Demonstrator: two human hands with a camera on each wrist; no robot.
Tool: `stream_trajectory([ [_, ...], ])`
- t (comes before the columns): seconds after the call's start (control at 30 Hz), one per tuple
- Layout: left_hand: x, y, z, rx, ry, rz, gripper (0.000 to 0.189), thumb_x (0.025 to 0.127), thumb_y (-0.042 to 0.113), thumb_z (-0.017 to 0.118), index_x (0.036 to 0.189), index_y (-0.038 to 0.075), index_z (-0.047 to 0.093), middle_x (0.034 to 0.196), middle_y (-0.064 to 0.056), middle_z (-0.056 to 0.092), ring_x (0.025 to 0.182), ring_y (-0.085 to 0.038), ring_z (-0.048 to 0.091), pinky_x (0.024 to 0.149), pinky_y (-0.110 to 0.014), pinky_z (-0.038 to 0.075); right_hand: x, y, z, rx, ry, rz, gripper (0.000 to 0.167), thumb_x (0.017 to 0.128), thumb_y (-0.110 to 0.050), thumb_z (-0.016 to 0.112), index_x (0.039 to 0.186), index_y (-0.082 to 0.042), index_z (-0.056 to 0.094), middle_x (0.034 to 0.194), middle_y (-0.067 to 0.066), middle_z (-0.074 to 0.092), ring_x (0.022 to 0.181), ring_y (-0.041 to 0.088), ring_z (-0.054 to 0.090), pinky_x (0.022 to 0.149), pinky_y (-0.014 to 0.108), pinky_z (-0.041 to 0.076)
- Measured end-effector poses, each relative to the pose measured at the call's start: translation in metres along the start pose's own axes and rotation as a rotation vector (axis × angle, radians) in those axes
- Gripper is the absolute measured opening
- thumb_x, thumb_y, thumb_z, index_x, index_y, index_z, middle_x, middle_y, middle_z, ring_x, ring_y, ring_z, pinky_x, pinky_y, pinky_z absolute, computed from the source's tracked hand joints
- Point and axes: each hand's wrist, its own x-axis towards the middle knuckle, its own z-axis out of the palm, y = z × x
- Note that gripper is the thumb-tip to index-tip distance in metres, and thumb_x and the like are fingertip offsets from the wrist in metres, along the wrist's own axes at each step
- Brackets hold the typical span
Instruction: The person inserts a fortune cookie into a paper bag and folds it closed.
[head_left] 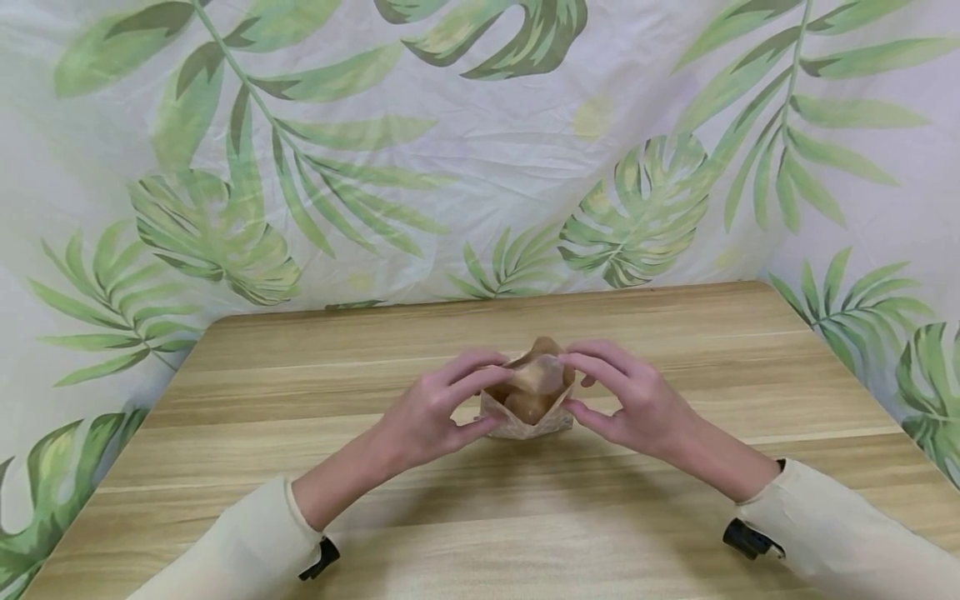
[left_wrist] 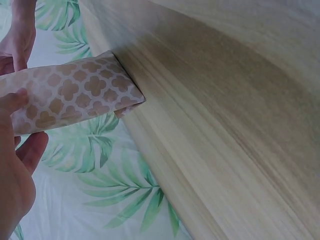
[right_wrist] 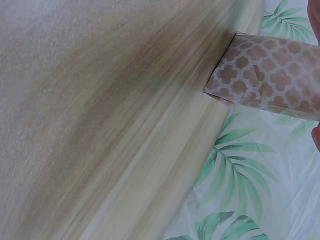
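A small brown paper bag (head_left: 525,429) with a pale quatrefoil pattern stands upright on the table, its mouth spread wide. My left hand (head_left: 442,400) holds the left side of the rim, thumb at the front and fingers farther back. On the opposite side my right hand (head_left: 637,400) grips the rim the same way. Inside the mouth shows a pale, translucent, crumpled-looking piece (head_left: 542,375), with a rounded brown shape below it. Both wrist views show the patterned bag (left_wrist: 80,90) with its base on the wood; the right wrist view catches only fingertips (right_wrist: 316,137) at the edge.
The wood-grain table (head_left: 300,400) reaches back to a leaf-print cloth (head_left: 450,167) hanging behind and at both sides. Black wrist cameras (head_left: 750,540) sit under both pale sleeves.
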Motion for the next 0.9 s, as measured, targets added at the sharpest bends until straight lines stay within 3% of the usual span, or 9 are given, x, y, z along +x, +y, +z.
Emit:
stream_trajectory([
  [0.47,-0.002,0.009,-0.001,0.058,-0.048,-0.01,0.058,0.073,0.009,0.095,0.125,0.004,0.068,0.129,-0.017,0.062,0.105,-0.027,0.072,0.091,-0.026,0.059,0.002,-0.008,-0.006,-0.093,-0.037,-0.03,0.037,0.104,-0.029,0.06,0.115,0.005,0.069,0.113,0.019,0.067,0.09,0.028,0.072,0.077,0.031,0.062],
  [0.77,0.001,0.009,0.0,0.145,-0.025,0.109,0.051,0.073,0.01,0.095,0.116,0.004,0.069,0.131,-0.018,0.062,0.101,-0.025,0.073,0.083,-0.029,0.061,0.014,-0.016,-0.01,0.022,-0.017,0.106,0.03,0.108,-0.028,0.055,0.104,-0.003,0.071,0.107,0.011,0.069,0.082,0.019,0.067,0.066,0.019,0.055],
  [0.9,0.002,0.011,-0.001,0.227,-0.019,0.155,0.042,0.075,0.013,0.094,0.106,0.008,0.067,0.133,-0.019,0.061,0.099,-0.027,0.072,0.083,-0.034,0.062,0.02,-0.018,-0.011,0.013,-0.016,0.129,0.013,0.103,-0.014,0.065,0.098,-0.005,0.072,0.107,0.01,0.07,0.078,0.016,0.067,0.065,0.018,0.055],
])
